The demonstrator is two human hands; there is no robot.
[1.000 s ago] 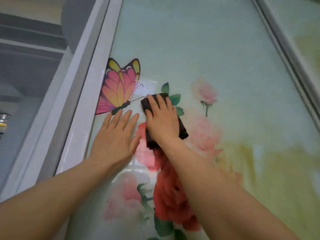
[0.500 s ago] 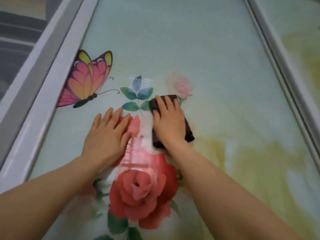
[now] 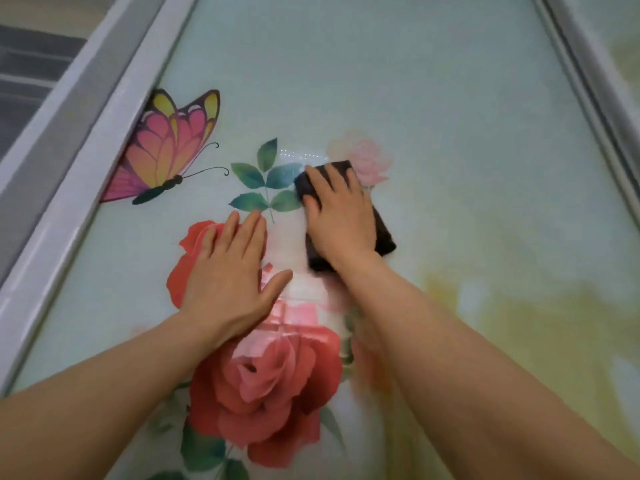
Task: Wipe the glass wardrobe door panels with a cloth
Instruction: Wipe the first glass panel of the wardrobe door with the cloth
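Left hand (image 3: 230, 275): flat on the glass over the upper red rose (image 3: 194, 258), fingers spread and holding nothing; it sits much where it was half a second ago, bracing.
Right hand (image 3: 341, 221): palm down on the cloth (image 3: 382, 233), fingers laid open across it, pressing rather than clutching.
Cloth: dark, folded, flat against the door panel (image 3: 450, 133), its far corner touching the pale pink rose (image 3: 369, 157). A second ago it lay just beside the butterfly (image 3: 166, 150); now it is well right of it, past the green leaves (image 3: 266, 181).
Meaning: I judge the stroke is travelling rightward across this panel, with the right side and upper glass still to do.
Next panel (image 3: 620, 36): beyond the right frame rail (image 3: 568, 64), seemingly untouched.
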